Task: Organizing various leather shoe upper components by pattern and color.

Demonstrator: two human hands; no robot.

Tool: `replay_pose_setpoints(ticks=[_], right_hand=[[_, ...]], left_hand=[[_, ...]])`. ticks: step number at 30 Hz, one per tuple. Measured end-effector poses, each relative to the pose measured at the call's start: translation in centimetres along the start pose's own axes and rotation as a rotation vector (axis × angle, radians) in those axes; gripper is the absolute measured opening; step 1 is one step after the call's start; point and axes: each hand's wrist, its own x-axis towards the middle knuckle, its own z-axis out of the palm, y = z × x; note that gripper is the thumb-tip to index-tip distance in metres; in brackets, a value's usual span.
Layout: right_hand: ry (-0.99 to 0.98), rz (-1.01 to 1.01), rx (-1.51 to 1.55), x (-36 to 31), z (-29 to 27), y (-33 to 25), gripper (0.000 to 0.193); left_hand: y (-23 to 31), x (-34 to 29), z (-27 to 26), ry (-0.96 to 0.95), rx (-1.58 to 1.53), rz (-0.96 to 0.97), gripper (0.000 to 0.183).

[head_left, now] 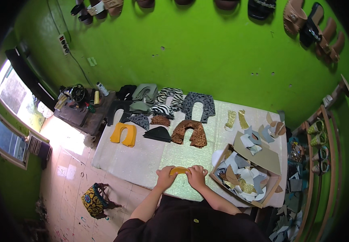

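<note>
Near the table's front edge, a small curved yellow piece (178,170), like cut leather or fabric, spans the gap between my hands. My left hand (166,177) grips its left end, and my right hand (197,176) grips its right end. Whether it is one layer or a stack, I cannot make out. Beyond my hands lie cut shoe-upper pieces in stacks: a yellow arch-shaped stack (129,134), a black stack (157,134), a brown leopard-print stack (198,137), a grey spotted stack (208,105) and zebra-print pieces (176,95).
On the right, an open cardboard box (272,189) holds mixed scraps, with gold pieces (243,119) lying behind it. A sewing machine (77,93) stands at the far left. A patterned stool (93,200) is on the floor, left. A shoe rack (328,169) lines the right side.
</note>
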Motion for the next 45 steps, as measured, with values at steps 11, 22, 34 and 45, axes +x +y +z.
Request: replay_pose_setpoints(ticks=[11, 22, 34, 45], right_hand=[[-0.173, 0.018, 0.04, 3.8, 5.9, -8.8, 0.022], [-0.162, 0.076, -0.108, 9.4, 9.7, -14.1, 0.027], [-0.006, 0.238, -0.189, 13.3, 11.6, -14.9, 0.028], [0.092, 0.229, -0.093, 12.9, 12.0, -15.4, 0.031]], left_hand=[[-10.5, 1.1, -7.7, 0.118, -0.339, -0.155, 0.041], [-14.0, 4.9, -13.3, 0.177, -0.016, -0.238, 0.043], [-14.1, 11.2, -13.7, 0.106, 0.248, -0.092, 0.038], [-14.7, 11.9, -12.4, 0.146, 0.371, -0.166, 0.041]])
